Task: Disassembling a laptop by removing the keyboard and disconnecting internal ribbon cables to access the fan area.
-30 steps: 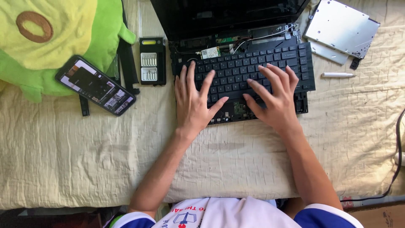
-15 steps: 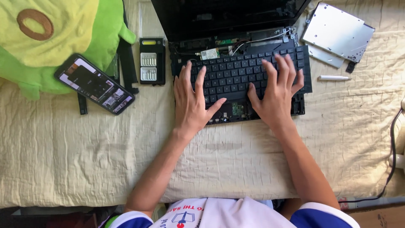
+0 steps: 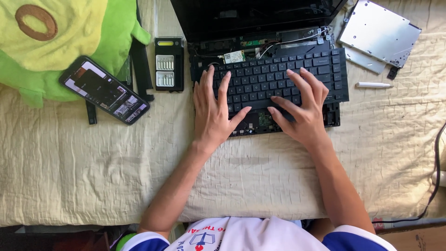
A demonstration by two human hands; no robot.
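Observation:
A black laptop keyboard [image 3: 260,76] lies loose over an opened laptop base [image 3: 260,46], where a green circuit card and thin wires show above the keys. My left hand [image 3: 213,111] rests flat on the keyboard's left half, fingers spread. My right hand [image 3: 302,107] presses on the right half with its fingers apart and bent. Neither hand holds anything. The dark laptop screen [image 3: 251,16] stands behind.
A smartphone [image 3: 104,89] with a lit screen lies at the left by a green and yellow plush toy [image 3: 55,42]. A black screwdriver bit case [image 3: 169,64] sits beside the laptop. A silver drive [image 3: 378,32] and white pen-like tool [image 3: 374,85] lie right. A black cable [image 3: 434,186] runs along the right edge.
My right hand has slid slightly left and down on the keyboard. The left hand stays nearly in place.

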